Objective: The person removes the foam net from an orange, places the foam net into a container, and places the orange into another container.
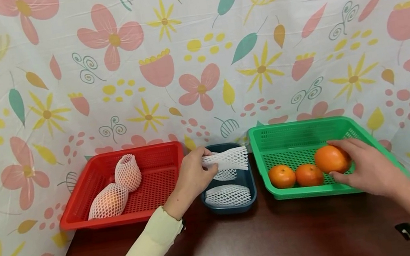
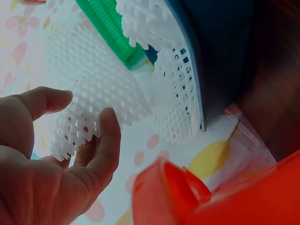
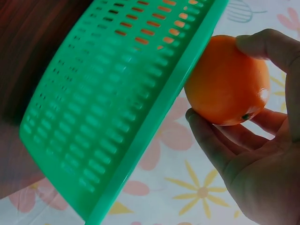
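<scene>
My left hand (image 1: 194, 174) pinches a white foam fruit net (image 1: 229, 159) above the dark blue basket (image 1: 252, 184), where more nets (image 1: 228, 196) lie. In the left wrist view the net's (image 2: 96, 77) mesh spreads out past the thumb and fingers. My right hand (image 1: 371, 165) grips an orange (image 1: 330, 159) inside the green basket (image 1: 379, 151). Thumb and fingers wrap round the orange (image 3: 229, 82) in the right wrist view, with its stem end facing the palm side. Two more oranges, one (image 1: 282, 176) beside the other (image 1: 309, 175), sit to its left.
On the left stands a red basket (image 1: 162, 214) with two fruits in white nets, one (image 1: 127, 174) behind the other (image 1: 109, 200). All three baskets stand on a dark brown table (image 1: 222, 248), against a flower-printed cloth (image 1: 195, 59) that rises behind and at both sides.
</scene>
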Demonstrator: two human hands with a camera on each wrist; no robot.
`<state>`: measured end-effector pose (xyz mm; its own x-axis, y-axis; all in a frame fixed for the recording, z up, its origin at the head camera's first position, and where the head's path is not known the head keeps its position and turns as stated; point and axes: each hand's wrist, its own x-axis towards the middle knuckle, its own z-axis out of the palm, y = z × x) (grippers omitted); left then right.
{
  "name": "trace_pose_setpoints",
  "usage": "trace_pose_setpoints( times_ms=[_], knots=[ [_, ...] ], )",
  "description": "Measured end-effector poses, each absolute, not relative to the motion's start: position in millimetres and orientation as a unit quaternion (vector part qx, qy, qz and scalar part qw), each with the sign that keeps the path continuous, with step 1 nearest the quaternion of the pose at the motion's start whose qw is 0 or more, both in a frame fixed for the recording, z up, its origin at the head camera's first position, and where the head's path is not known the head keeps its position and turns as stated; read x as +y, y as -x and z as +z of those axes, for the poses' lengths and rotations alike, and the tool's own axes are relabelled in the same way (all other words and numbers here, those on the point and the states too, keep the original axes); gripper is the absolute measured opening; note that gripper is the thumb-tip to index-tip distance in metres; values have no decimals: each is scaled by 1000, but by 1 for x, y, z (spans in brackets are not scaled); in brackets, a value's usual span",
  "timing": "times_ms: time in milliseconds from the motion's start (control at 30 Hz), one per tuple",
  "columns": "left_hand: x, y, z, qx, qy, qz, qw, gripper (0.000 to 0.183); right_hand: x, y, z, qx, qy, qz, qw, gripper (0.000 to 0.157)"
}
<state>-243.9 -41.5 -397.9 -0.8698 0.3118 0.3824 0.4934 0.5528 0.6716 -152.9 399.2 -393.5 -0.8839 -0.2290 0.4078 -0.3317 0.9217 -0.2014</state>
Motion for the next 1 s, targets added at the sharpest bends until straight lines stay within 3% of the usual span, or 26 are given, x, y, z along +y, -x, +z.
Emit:
trace_pose_setpoints(
  times_ms=[1000],
  knots=[
    [-36, 239, -421, -905, 294, -300, 64, 25, 426, 180, -402, -989, -96, 105, 34, 77]
  ],
)
